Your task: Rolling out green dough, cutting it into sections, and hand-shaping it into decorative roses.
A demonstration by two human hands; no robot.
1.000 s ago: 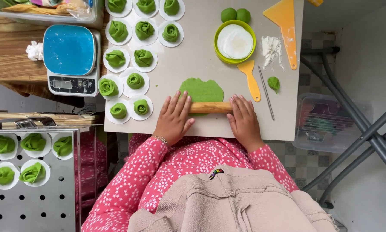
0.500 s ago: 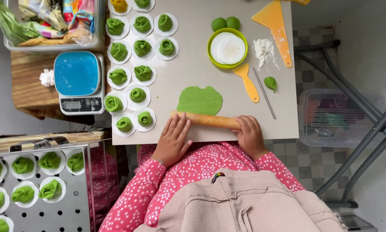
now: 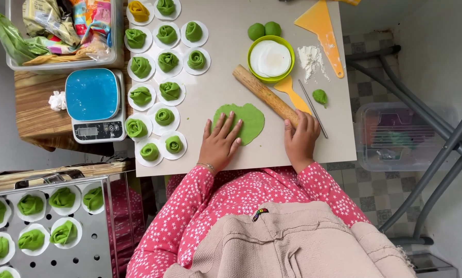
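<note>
My left hand (image 3: 220, 141) lies flat with fingers spread on the near edge of a thin sheet of green dough (image 3: 246, 119) on the grey board (image 3: 220, 77). My right hand (image 3: 301, 138) holds the near end of a wooden rolling pin (image 3: 264, 94). The pin lies slanted on the board to the right of the dough, its far end pointing up-left toward a green-rimmed bowl (image 3: 270, 58) of white rounds.
Several green rose-shaped buns on white papers (image 3: 164, 62) fill the board's left side. Two green dough balls (image 3: 264, 29), an orange scraper (image 3: 321, 25), a flour pile (image 3: 312, 56), a thin metal stick (image 3: 313, 108), a blue-topped scale (image 3: 93, 103) and a steel steamer tray (image 3: 46, 226) with buns surround me.
The rolling pin has come off the dough and swung to the right, held only by my right hand. My left hand moved onto the dough sheet.
</note>
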